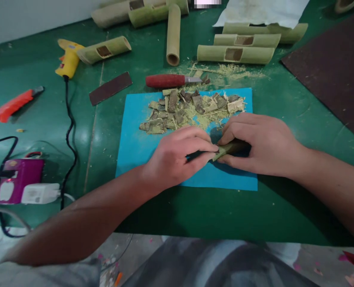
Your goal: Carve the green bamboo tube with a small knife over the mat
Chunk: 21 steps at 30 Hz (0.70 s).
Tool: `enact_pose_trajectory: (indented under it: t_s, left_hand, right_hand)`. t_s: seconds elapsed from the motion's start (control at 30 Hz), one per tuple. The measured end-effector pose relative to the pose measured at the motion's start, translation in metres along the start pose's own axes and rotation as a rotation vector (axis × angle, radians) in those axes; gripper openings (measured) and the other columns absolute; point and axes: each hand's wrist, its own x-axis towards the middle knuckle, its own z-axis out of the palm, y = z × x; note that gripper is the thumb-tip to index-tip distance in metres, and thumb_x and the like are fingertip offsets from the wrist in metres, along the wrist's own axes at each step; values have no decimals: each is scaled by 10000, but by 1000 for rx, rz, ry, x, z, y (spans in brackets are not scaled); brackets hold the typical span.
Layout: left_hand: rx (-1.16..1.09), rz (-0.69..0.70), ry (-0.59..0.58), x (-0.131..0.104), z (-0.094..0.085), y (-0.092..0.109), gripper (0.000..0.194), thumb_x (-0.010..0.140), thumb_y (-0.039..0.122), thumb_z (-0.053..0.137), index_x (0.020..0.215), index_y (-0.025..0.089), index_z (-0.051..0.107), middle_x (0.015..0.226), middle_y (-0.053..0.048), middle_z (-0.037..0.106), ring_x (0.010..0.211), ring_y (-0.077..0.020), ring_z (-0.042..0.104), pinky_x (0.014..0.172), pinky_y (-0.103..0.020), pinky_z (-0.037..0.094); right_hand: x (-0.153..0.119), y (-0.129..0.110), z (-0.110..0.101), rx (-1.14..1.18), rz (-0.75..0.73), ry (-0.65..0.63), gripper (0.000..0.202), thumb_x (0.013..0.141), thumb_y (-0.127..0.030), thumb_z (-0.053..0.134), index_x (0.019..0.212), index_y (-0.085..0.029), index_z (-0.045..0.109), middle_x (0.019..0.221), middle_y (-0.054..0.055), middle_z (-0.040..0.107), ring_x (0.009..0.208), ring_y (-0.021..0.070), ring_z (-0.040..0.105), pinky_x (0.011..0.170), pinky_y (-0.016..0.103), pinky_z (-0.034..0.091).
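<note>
A short greenish-brown piece of bamboo is held low over a blue sheet. Thumb and fingers of my right hand close around it from the right, hiding much of it. At its left end, my left hand pinches the tip. Just beyond both hands, a pile of bamboo chips and shavings lies on the sheet. A carving knife with a red handle rests past the sheet's far edge, its blade pointing right.
Bamboo tubes with cut openings lie at the back. To the left are a yellow glue gun, an orange utility knife, a dark sanding strip and a purple power block with cords. A brown sheet covers the right.
</note>
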Motion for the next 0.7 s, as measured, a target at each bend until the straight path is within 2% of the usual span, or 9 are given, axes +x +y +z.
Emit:
enact_pose_trajectory:
  t_s: [0.4, 0.7]
  left_hand:
    - [-125, -62, -14, 1, 1, -1, 71, 910, 156, 681, 940, 184, 739, 986, -68, 738, 911, -163, 716, 817, -283, 600]
    - [24, 26, -38, -1, -5, 0, 126, 955, 158, 624, 997, 196, 737, 1027, -75, 729, 947, -167, 708, 855, -296, 590]
  right_hand:
    - [0, 0, 0, -30, -13, 6, 158, 827, -407, 632, 858, -252, 636, 945, 56, 723, 921, 258, 658, 646, 357, 433]
    - [-1, 0, 1, -35, -23, 8, 185, 848, -436, 632, 872, -253, 631, 931, 53, 716, 923, 251, 649, 664, 353, 424]
